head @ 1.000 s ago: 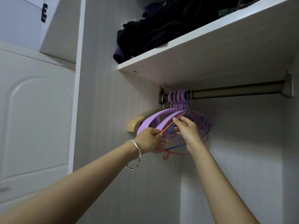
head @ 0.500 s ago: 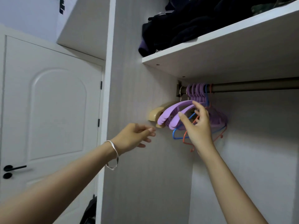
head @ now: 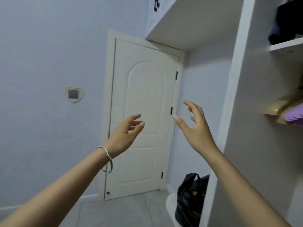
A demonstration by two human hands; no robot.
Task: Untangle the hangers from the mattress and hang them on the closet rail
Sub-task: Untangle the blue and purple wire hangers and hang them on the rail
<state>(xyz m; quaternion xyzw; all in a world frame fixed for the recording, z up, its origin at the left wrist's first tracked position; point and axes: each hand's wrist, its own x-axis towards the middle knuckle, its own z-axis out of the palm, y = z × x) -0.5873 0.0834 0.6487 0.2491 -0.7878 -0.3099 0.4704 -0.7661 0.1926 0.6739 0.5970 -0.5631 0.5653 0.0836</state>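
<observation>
Hovering before the white door point(head: 144, 112), left hand point(head: 124, 135) and right hand point(head: 195, 128) released, grasping nothing

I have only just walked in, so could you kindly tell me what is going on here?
A person is putting hangers into a closet, but right now both hands are empty. The left hand, with a bracelet on its wrist, and the right hand are raised with fingers loosely spread in front of a white door. The closet sits at the right edge, where only the ends of a purple hanger and a beige hanger show.
</observation>
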